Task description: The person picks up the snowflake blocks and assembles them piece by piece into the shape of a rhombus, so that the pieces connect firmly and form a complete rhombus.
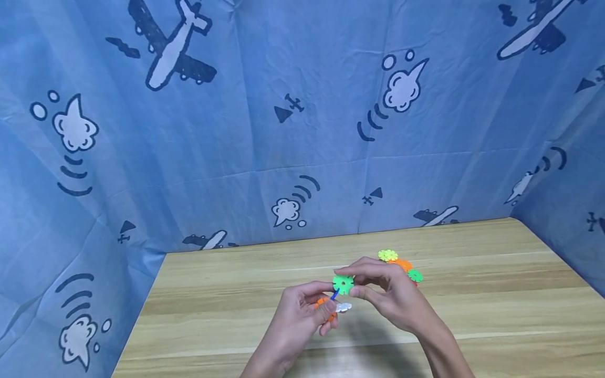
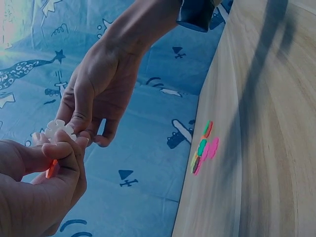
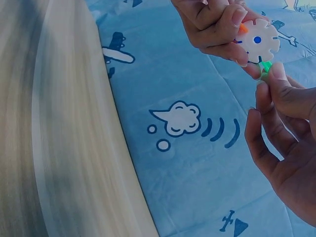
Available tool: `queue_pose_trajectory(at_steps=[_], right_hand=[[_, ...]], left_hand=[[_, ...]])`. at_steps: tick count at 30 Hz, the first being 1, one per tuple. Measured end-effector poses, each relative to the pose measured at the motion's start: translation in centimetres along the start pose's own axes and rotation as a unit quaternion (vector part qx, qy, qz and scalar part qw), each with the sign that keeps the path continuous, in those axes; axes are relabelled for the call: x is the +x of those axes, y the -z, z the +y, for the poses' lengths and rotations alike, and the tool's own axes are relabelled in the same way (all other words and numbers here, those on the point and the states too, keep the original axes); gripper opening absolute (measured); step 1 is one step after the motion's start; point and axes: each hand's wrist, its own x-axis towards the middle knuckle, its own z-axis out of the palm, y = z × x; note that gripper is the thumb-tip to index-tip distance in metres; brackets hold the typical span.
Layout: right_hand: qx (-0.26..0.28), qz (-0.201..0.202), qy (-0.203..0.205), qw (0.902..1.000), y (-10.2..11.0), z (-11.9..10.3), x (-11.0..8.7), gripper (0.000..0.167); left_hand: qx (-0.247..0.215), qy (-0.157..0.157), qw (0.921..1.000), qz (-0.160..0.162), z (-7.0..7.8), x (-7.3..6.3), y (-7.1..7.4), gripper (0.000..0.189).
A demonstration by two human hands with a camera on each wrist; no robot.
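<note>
My left hand (image 1: pixel 299 314) grips a small cluster of notched plastic discs. In it are an orange disc (image 1: pixel 322 303), a white disc (image 1: pixel 344 307) and a thin blue disc seen edge-on (image 1: pixel 335 294). Between thumb and fingers, my right hand (image 1: pixel 396 294) pinches a green notched disc (image 1: pixel 343 284) by its right side. The green disc's lower edge meets the blue one. Seen from the right wrist, the white disc (image 3: pixel 257 42) faces the camera and hides most of the green one. Both hands are raised above the table.
Behind my right hand, more notched discs lie on the wooden table (image 1: pixel 198 294): yellow discs (image 1: pixel 387 255), an orange disc (image 1: pixel 404 264) and a green disc (image 1: pixel 415 275). Pink discs (image 2: pixel 213 147) also show from the left wrist. A blue printed curtain (image 1: pixel 321 131) borders the table.
</note>
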Motion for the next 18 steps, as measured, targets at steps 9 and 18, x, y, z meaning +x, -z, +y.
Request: queue_pose_trajectory(at_steps=[9,18], right_hand=[[-0.018,0.007,0.01,0.9998,-0.11,-0.15,-0.06,0.036],[-0.014,-0.006,-0.009,0.9999,0.09,0.01,-0.09,0.039]], left_hand=[[0.005,0.007,1.0,0.002,-0.01,-0.03,-0.04,0.028],[0.008,0.008,0.9999,-0.008,-0.03,0.15,-0.06,0.028]])
